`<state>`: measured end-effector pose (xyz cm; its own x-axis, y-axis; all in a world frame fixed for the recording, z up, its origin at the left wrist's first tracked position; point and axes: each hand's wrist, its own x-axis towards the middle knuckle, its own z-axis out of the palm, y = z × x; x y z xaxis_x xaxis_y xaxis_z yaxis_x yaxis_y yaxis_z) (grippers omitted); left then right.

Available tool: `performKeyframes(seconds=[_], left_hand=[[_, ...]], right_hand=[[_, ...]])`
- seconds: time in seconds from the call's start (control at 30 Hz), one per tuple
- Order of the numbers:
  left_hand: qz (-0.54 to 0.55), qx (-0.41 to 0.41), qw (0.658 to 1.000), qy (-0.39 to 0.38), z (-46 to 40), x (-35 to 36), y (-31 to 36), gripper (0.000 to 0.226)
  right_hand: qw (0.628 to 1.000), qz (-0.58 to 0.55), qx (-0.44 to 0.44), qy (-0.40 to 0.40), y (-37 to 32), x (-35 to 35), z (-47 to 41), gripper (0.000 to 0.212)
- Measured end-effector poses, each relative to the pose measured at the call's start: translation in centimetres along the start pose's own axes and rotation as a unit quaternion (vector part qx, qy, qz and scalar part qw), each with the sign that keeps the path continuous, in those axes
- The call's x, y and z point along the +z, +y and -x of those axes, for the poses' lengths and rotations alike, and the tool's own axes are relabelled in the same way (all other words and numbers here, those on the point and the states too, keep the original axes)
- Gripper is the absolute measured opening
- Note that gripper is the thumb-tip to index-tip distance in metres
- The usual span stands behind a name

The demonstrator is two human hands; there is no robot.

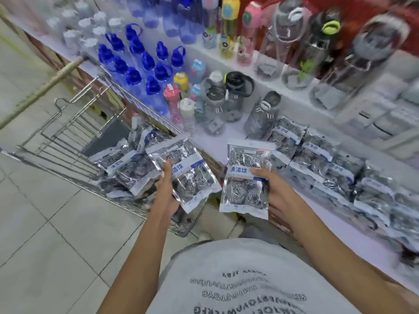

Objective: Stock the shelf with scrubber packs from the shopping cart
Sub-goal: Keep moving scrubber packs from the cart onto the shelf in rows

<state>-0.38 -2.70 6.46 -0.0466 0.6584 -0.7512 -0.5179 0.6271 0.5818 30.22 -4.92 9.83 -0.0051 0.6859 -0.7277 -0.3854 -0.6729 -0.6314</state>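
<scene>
My left hand (166,189) grips a clear scrubber pack (188,175) with steel-wool balls and a blue label, held over the near corner of the wire shopping cart (68,141). In my right hand (271,188) is a second scrubber pack (246,180), held upright in front of the white shelf (317,214). Several more packs lie heaped in the cart (127,164). Along the shelf to the right lies a row of stocked packs (335,175), blurred at the far end.
Behind the packs the shelf carries blue-capped bottles (140,64), coloured children's bottles (179,91) and grey-lidded jars (226,96). An upper shelf (294,71) carries larger bottles and boxes. Pale floor tiles (45,223) spread to the left of the cart.
</scene>
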Motion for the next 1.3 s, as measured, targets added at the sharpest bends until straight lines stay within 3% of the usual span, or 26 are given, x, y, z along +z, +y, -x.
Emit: performKeyframes(seconds=[0.17, 0.27, 0.3, 0.33, 0.43, 0.47, 0.6, 0.73, 0.87, 1.0, 1.17, 1.3], left_hand=[[-0.069, -0.015, 0.995, -0.072, 1.8, 5.4, -3.7, 0.087], [-0.104, -0.032, 0.981, -0.160, 5.1, 9.3, -6.7, 0.034], [-0.113, -0.041, 0.976, -0.184, 5.8, 10.4, -8.0, 0.025], [-0.128, -0.041, 0.972, -0.190, 6.2, 11.3, -9.3, 0.027], [-0.177, -0.050, 0.952, -0.244, 8.1, 14.1, -13.7, 0.069], [-0.188, -0.063, 0.944, -0.264, 9.1, 15.1, -15.2, 0.072], [-0.244, -0.081, 0.928, -0.270, 12.6, 18.5, -21.1, 0.042], [-0.282, -0.032, 0.930, -0.233, 14.3, 22.0, -25.9, 0.043], [-0.304, -0.034, 0.924, -0.229, 14.9, 24.4, -28.7, 0.032], [-0.318, -0.032, 0.920, -0.225, 13.8, 27.1, -30.0, 0.029], [-0.332, -0.018, 0.917, -0.218, 11.0, 31.5, -31.0, 0.026], [-0.391, 0.002, 0.898, -0.204, 7.2, 35.1, -31.3, 0.040]], right_hand=[[0.995, -0.058, -0.030, 0.071, 0.8, -6.8, 5.5, 0.050], [0.989, -0.104, -0.035, 0.099, 1.6, -11.0, 9.5, 0.038], [0.985, -0.123, -0.038, 0.112, 2.1, -12.6, 10.7, 0.035], [0.982, -0.139, -0.040, 0.121, 2.7, -14.3, 11.9, 0.033], [0.975, -0.155, -0.053, 0.153, 4.6, -19.4, 15.6, 0.041], [0.971, -0.156, -0.057, 0.171, 5.4, -21.3, 16.6, 0.043], [0.959, -0.195, -0.072, 0.191, 8.0, -27.8, 20.7, 0.039], [0.948, -0.205, -0.092, 0.225, 9.9, -33.2, 23.6, 0.023], [0.945, -0.208, -0.087, 0.236, 10.7, -37.1, 24.7, 0.034], [0.937, -0.231, -0.079, 0.249, 10.3, -40.3, 24.3, 0.021], [0.935, -0.228, -0.066, 0.265, 7.9, -44.3, 22.1, 0.031], [0.923, -0.237, -0.073, 0.294, 5.2, -47.4, 19.9, 0.070]])
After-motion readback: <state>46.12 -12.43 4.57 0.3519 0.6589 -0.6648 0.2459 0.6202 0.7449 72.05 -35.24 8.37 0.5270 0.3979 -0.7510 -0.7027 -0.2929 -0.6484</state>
